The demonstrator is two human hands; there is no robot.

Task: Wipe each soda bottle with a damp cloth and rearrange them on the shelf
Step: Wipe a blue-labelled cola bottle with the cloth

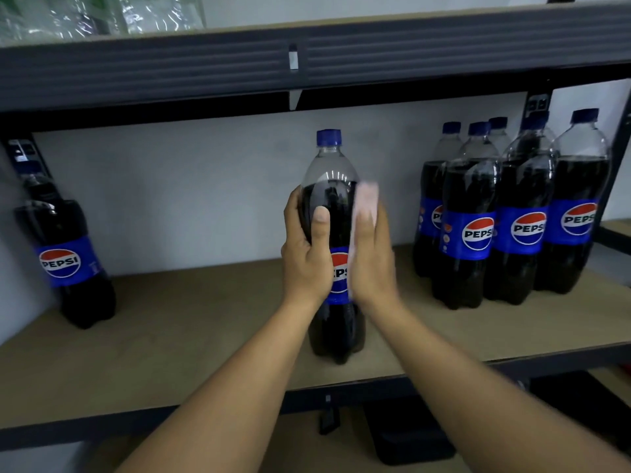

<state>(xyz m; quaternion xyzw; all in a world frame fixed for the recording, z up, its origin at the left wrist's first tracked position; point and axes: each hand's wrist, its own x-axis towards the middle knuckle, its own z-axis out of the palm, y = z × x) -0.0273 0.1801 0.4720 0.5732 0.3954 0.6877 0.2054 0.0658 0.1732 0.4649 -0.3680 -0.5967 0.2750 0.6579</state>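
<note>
— While the left hand (307,257) grips it, where does the bottle (329,186) stand?
— Upright at the middle of the shelf (191,319), near the front edge. Its base is down at the wood; whether it bears on it or hangs just above, I cannot tell.
— How does that hand hold it?
— Clamped round the bottle's left side, with the thumb laid across the dark front above the label (338,278) and the fingers curled behind.
— And the right hand (372,264)?
— Fingers straight and together, pressing a pale cloth (366,203) flat against the bottle's right side. The cloth shows above the fingertips and is blurred.
— The bottle itself?
— Blue cap (328,137) on, dark soda up to the shoulder, blue label half hidden between the hands.
— What else is on the shelf?
— One left bottle (68,261) at the far left end, well apart. The right bottles (478,216) stand in a tight cluster at the right end, touching one another, labels facing out. At least five blue caps show there.
— Around that?
— A pale wall (205,182) behind, a dark beam (170,66) overhead, and clear plastic wrap (85,18) on the level above, at the left.
</note>
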